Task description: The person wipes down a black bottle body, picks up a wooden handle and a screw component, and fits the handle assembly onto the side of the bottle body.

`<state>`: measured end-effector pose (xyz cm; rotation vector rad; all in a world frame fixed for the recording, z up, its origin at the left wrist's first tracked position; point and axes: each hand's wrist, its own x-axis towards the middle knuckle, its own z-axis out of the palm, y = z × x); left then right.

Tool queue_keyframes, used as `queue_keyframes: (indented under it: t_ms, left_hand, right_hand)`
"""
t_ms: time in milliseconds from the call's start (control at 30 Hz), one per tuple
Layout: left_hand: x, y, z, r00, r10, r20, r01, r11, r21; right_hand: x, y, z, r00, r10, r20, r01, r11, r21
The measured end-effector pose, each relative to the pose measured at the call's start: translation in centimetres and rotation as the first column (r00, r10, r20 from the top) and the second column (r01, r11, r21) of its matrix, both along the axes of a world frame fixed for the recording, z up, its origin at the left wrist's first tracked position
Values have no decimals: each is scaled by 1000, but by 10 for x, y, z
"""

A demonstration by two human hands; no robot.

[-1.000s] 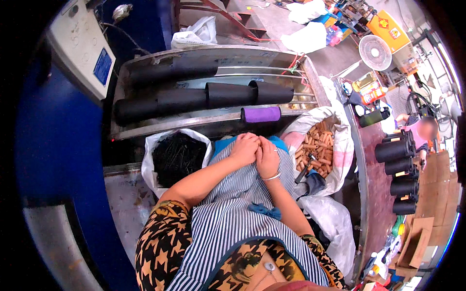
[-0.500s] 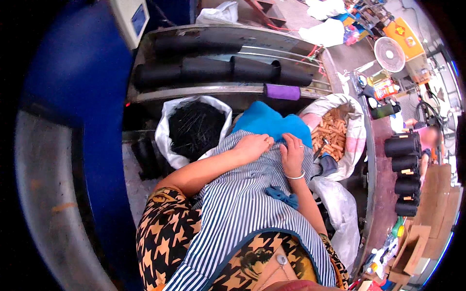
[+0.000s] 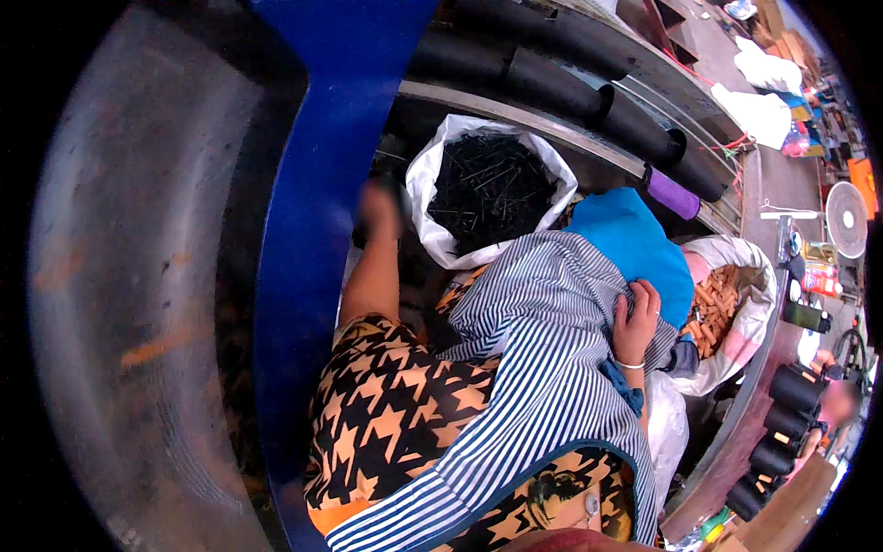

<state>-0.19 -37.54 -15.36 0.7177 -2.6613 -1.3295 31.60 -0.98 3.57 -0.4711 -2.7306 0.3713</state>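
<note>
My left hand [image 3: 379, 212] reaches down to the left, between the blue machine side and a white sack [image 3: 423, 179] filled with thin black strips [image 3: 492, 189]. It is blurred against a dark object, and its fingers cannot be made out. On my lap, my right hand [image 3: 636, 322] lies with fingers extended and nothing held. It rests on the striped apron [image 3: 543, 304], close to a bright blue cloth [image 3: 635, 244] over my knees. Right of my knees, another white sack [image 3: 756, 276] contains small orange-brown pieces [image 3: 715, 311].
Black rolled sheets [image 3: 556, 87] line a metal trough ahead, with a purple roll [image 3: 673, 191] at its edge. A blue machine panel [image 3: 322, 202] rises at left. Several black rolls [image 3: 798, 388] stand on the right-hand table, near another person [image 3: 839, 405]. A fan [image 3: 845, 219] stands beyond.
My left hand has left my lap and moved out to the left, beside the sack of black strips. My right hand stays on my lap. The view has turned left.
</note>
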Motion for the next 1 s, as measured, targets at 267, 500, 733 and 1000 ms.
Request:
queue_keyframes:
  t_ms: [267, 500, 733, 1000]
  left_hand:
    - [-20, -53, -121, 751, -483, 450, 658, 496, -566]
    - [-111, -15, -130, 437, -514, 738, 885, 395, -248]
    - [-61, -20, -150, 372, -477, 796, 920, 300, -251]
    - [12, -93, -91, 590, -379, 713, 808, 273, -523]
  right_hand:
    - [-9, 0, -10, 996, -57, 69, 60, 997, -49]
    - [-5, 2, -19, 973, -173, 155, 184, 981, -56]
    - [-10, 14, -25, 976, -156, 152, 162, 986, -30]
    - [-19, 28, -8, 1000, -23, -4, 22, 983, -181]
